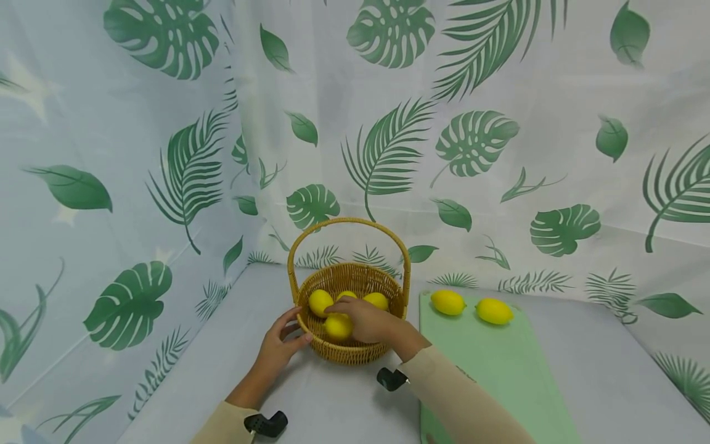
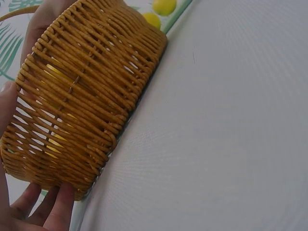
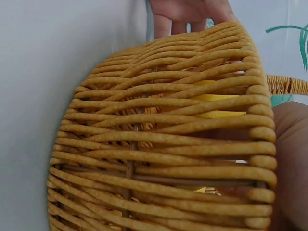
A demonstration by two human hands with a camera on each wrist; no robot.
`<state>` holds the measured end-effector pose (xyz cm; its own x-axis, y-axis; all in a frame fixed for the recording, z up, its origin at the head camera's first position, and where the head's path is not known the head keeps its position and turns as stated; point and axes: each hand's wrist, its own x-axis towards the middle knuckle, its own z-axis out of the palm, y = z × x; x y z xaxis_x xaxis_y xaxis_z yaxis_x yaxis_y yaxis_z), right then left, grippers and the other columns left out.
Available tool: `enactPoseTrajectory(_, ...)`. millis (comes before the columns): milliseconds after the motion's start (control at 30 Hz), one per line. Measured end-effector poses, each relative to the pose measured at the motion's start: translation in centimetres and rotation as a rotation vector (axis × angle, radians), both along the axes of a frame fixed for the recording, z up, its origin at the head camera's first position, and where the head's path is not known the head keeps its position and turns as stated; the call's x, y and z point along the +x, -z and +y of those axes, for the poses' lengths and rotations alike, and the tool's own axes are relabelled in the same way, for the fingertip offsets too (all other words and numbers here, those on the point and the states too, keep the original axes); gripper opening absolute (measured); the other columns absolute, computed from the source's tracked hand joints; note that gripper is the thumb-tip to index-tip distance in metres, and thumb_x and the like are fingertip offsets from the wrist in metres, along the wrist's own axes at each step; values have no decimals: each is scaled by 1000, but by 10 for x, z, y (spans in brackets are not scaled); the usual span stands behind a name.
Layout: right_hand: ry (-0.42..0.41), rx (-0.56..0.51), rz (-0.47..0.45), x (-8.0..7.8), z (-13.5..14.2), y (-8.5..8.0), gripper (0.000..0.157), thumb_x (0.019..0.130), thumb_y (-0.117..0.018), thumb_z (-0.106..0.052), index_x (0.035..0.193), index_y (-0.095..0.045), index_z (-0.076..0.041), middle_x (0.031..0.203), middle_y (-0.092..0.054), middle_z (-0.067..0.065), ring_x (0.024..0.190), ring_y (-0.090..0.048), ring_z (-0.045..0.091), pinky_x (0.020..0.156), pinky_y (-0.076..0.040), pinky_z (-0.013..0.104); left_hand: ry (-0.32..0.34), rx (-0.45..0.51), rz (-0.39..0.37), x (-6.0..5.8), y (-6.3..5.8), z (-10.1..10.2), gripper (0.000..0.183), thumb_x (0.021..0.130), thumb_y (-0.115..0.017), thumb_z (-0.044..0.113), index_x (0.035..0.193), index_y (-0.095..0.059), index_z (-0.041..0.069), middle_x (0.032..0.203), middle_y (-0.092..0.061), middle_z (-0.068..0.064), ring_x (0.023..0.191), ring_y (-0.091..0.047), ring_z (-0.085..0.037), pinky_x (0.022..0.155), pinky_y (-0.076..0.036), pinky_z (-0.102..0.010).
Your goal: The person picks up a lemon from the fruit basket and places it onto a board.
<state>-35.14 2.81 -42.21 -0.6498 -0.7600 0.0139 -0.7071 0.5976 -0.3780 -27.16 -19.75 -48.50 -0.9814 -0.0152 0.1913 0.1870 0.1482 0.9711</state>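
Note:
A brown wicker basket with a tall arched handle stands on the table with several yellow lemons inside. My left hand holds its left side, fingers against the wall and thumb near the front rim. Reaching over the rim, my right hand grips the front lemon, its fingertips over the top and its thumb hidden. Behind that hand lie another lemon at the left and one at the right. In the left wrist view, left fingers touch the weave; the right wrist view shows mostly the basket wall.
A light green cutting board lies right of the basket, under my right forearm. Two lemons, one left of the other, rest at its far end. Leaf-printed curtains rise behind and at the left of the white table.

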Motion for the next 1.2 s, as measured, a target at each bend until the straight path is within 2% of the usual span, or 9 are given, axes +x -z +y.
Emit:
enactPoseTrajectory(300, 26, -10, 0, -1, 12, -6, 71, 82, -71, 4, 144, -49, -21, 139, -48, -4, 123, -48, 16, 103, -41, 39, -7, -20, -10, 4, -4, 1, 67, 87, -75, 15, 146, -43, 7, 150, -38, -13, 128, -44, -37, 92, -50, -42)
enactPoseTrajectory(567, 58, 9, -23, 1, 21, -8, 64, 81, -69, 6, 136, -57, -23, 138, -47, -3, 123, -47, 20, 104, -40, 43, -15, -39, -13, 6, -7, 3, 67, 88, -74, 15, 146, -43, 7, 149, -38, -15, 129, -44, -37, 94, -48, -44)
enactPoseTrajectory(733, 73, 18, -31, 3, 25, -9, 65, 80, -66, 10, 135, -58, -24, 139, -46, -2, 124, -46, 20, 104, -40, 42, -13, -33, -8, 7, -6, 4, 67, 88, -75, 14, 146, -43, 6, 149, -38, -17, 128, -44, -38, 93, -48, -46)
enactPoseTrajectory(867, 63, 17, -15, 4, 29, -11, 69, 77, -66, 13, 134, -58, -26, 136, -47, -3, 121, -47, 18, 103, -41, 41, -9, -22, -8, 7, -5, 4, 66, 87, -75, 14, 145, -44, 6, 148, -39, -17, 128, -44, -38, 93, -48, -46)
enactPoseTrajectory(1200, 19, -13, 8, 6, 37, -19, 69, 74, -70, 14, 133, -59, -21, 131, -48, -4, 119, -46, 18, 103, -41, 40, 12, 1, 1, 2, -1, 1, 69, 87, -75, 15, 147, -41, 5, 149, -38, -18, 128, -44, -38, 92, -49, -45)
